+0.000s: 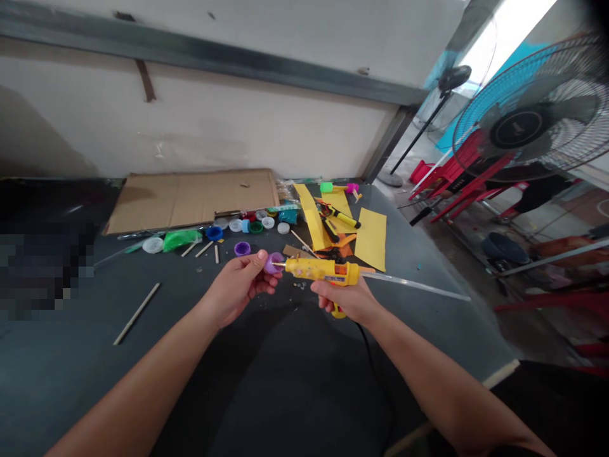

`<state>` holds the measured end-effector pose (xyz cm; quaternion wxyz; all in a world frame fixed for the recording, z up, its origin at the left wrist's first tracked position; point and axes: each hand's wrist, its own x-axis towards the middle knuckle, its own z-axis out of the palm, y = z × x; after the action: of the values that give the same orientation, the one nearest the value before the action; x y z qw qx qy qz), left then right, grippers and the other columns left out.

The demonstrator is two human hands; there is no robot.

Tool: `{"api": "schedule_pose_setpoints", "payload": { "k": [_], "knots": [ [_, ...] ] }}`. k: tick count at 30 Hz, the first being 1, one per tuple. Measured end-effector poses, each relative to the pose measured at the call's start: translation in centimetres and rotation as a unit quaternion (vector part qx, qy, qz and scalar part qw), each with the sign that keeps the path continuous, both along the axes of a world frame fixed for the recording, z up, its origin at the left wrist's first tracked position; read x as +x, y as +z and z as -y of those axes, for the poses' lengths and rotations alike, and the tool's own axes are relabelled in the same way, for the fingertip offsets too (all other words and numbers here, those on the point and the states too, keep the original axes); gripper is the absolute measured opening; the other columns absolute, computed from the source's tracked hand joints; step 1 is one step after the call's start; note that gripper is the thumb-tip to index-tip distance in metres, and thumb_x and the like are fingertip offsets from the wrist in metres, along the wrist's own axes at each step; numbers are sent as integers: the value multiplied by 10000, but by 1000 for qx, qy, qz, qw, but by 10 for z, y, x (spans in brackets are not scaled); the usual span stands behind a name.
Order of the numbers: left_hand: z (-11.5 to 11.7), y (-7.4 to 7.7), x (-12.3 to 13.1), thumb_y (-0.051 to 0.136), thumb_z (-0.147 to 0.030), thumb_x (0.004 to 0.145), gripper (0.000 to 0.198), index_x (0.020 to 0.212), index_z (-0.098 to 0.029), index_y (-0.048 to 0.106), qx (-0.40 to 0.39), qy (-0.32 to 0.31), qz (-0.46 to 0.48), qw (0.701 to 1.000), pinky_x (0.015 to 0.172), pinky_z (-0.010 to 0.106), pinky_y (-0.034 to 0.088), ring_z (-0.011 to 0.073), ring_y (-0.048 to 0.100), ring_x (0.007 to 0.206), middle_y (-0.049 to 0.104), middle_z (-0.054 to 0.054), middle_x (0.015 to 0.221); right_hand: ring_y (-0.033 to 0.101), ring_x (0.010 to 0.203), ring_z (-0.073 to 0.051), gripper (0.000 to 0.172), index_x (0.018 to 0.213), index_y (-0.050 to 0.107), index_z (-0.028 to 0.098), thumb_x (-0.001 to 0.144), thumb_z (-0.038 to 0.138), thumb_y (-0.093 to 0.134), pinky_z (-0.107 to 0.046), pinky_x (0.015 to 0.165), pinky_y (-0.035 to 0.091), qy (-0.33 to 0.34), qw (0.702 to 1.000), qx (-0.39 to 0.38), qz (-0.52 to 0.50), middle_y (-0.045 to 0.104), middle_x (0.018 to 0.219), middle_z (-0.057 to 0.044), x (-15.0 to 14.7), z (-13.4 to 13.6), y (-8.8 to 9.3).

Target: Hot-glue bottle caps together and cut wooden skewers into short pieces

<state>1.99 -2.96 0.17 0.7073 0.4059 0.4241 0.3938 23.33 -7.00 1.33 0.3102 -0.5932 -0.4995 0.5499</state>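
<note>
With our left hand we pinch a light purple cap above the dark table, while our right hand wraps the handle of a yellow glue gun. We hold its nozzle at the cap, touching or not we cannot tell; a deep purple lid lies just beyond our left hand.

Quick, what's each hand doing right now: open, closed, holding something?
Left hand: closed, holding a purple cap between thumb and fingers.
Right hand: closed, gripping the yellow glue gun.
</note>
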Motion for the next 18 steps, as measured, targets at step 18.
{"api": "schedule_pose_setpoints", "payload": {
  "k": [18],
  "knots": [
    [0, -1, -1, 616, -457, 832, 357, 748, -116, 679, -49, -19, 10, 999, 513, 219, 454, 103, 564, 551, 657, 57, 669, 511, 412, -78, 314, 752, 710, 181, 682, 486, 721, -205, 390, 414, 13, 1000, 4, 12, 590, 508, 8, 2, 0, -2]
  ]
}}
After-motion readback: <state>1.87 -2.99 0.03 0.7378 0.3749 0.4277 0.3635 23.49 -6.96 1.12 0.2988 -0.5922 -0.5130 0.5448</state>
